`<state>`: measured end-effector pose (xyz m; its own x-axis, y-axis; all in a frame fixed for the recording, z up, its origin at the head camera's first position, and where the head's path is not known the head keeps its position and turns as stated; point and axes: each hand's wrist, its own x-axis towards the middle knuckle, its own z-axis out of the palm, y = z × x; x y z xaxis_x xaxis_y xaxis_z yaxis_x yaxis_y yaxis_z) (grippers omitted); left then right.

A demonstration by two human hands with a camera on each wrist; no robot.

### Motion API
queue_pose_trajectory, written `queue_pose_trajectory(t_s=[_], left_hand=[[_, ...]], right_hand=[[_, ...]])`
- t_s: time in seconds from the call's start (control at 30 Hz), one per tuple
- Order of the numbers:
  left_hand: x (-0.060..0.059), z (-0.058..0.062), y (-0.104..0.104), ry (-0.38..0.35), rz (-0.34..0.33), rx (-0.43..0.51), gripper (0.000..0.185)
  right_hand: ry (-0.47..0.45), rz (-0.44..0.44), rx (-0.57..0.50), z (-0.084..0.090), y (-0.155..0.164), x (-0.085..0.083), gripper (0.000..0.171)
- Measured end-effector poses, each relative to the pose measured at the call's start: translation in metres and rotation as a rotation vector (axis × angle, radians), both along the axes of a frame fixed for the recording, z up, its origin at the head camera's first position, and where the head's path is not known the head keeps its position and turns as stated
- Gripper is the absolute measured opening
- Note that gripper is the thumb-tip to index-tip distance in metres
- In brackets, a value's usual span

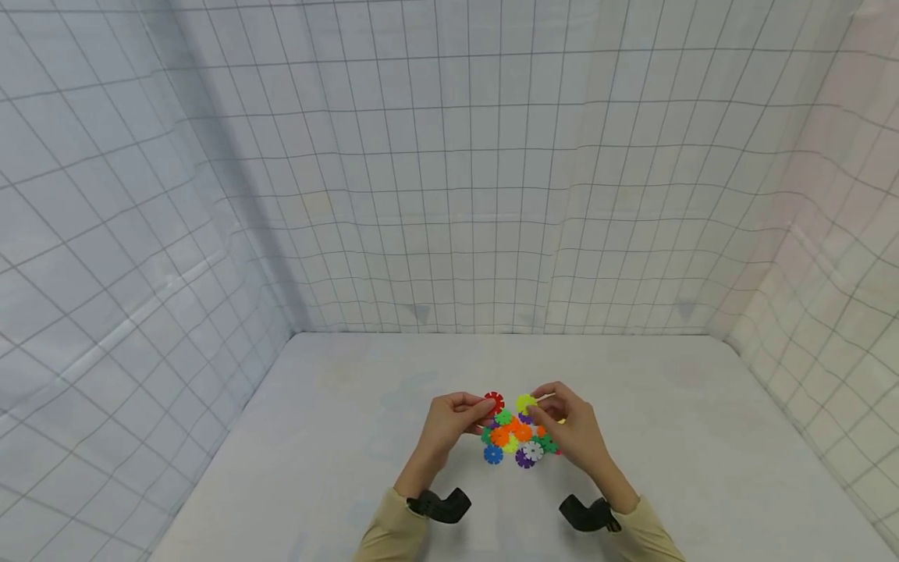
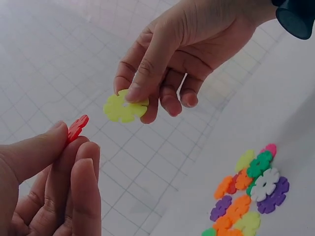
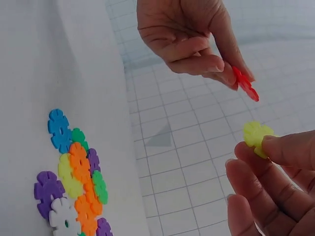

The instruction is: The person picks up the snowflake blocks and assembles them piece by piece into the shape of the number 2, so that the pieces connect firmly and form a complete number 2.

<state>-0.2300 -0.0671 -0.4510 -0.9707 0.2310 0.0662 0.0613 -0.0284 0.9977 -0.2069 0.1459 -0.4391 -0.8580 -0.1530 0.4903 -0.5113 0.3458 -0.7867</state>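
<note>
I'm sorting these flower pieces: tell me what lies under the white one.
A purple piece sticks out from beneath the white piece, and a green piece peeks out too. Whatever else the white piece covers cannot be seen.

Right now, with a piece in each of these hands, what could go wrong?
The left hand pinches the red piece near its edge, so it could slip. The yellow piece in the right hand is tilted differently, so the two might not line up if pushed together. A colorful pile lies near both hands, so a dropped piece could get mixed in.
</note>
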Motion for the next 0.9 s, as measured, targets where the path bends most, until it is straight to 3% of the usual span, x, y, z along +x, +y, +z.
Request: queue_pose_trajectory(t_s=[0.1,0.23,0.4,0.63,0.9], left_hand=[[0.002,0.006,0.001,-0.03,-0.012,-0.018,0.025],[-0.006,-0.008,0.002,-0.042,0.0,-0.031,0.029],[-0.005,-0.008,0.002,-0.022,0.015,-0.054,0.035],[-0.004,-0.005,-0.001,-0.016,0.016,-0.059,0.036],[-0.004,-0.006,0.0,-0.018,-0.028,-0.09,0.032]], right_hand=[[0.023,0.013,-0.016,0.007,-0.004,0.006,0.016],[0.081,0.013,-0.026,0.009,-0.006,0.008,0.015],[0.128,0.042,-0.066,0.011,-0.006,0.009,0.015],[0.099,0.106,-0.121,0.011,-0.005,0.008,0.012],[0.099,0.126,-0.107,0.009,-0.004,0.007,0.014]])
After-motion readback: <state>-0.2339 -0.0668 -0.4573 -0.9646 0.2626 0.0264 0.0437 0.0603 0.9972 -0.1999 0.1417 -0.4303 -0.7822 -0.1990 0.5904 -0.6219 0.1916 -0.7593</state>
